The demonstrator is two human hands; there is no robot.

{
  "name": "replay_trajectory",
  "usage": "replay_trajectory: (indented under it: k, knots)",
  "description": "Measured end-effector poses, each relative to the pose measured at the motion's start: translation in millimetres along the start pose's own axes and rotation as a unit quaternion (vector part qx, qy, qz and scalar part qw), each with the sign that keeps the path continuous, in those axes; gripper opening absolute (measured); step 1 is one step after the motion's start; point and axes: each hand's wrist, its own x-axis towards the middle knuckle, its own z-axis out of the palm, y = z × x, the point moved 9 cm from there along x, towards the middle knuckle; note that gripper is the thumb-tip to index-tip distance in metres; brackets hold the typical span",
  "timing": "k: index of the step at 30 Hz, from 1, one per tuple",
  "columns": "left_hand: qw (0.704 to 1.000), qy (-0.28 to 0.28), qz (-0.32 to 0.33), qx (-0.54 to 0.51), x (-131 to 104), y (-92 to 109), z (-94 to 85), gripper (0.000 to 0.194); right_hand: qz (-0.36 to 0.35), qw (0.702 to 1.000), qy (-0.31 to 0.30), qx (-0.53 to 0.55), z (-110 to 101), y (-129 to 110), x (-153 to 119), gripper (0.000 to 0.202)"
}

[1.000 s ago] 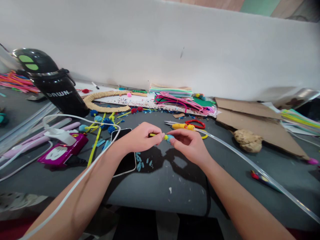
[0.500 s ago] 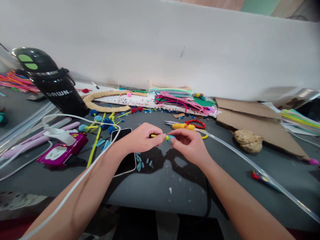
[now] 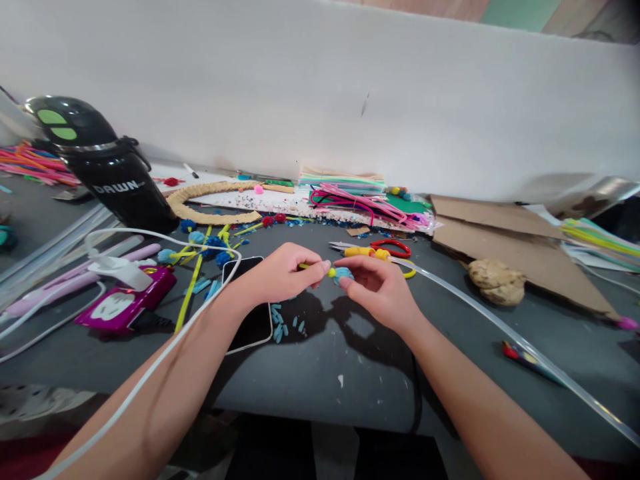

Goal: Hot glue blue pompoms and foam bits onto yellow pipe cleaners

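Note:
Between thumb and fingers, my left hand [image 3: 295, 270] pinches a thin yellow-green stem. At the stem's right end is a small light blue flower [image 3: 343, 275] with a yellow-green base. My right hand [image 3: 375, 287] holds the flower's petals between thumb and fingers. Both hands are above the dark grey table [image 3: 300, 387]. Small light blue pieces [image 3: 278, 325] lie below my left hand, beside a phone [image 3: 256, 327] partly covered by my left wrist. Just beyond my right hand are red-handled scissors [image 3: 393, 248] and a yellow tool [image 3: 359, 251].
A black bottle [image 3: 120, 183] and a magenta power block [image 3: 123, 300] stand at the left, with a white cable crossing over my left forearm. Pink pipe cleaners [image 3: 370, 203] lie at the back. Cardboard [image 3: 520, 253], a tan lump [image 3: 497, 281] and a clear tube [image 3: 500, 327] are at the right.
My left fingers have shifted slightly left along the stem, and more of the yellow-green base and blue petals shows between the hands. My right hand has barely moved.

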Motion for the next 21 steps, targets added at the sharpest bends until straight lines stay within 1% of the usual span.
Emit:
replay_trajectory:
  k: [11, 21]
  knots:
    - [1.0, -0.004, -0.008, 0.007, 0.6, -0.9, 1.6, 0.047, -0.006, 1.0, 0.012, -0.01, 1.0, -0.6, -0.5, 0.02]
    - [1.0, -0.012, 0.001, 0.002, 0.7, 0.5, 2.9, 0.047, 0.001, 1.0, 0.021, -0.02, 0.3, 0.7, 0.2, 0.017]
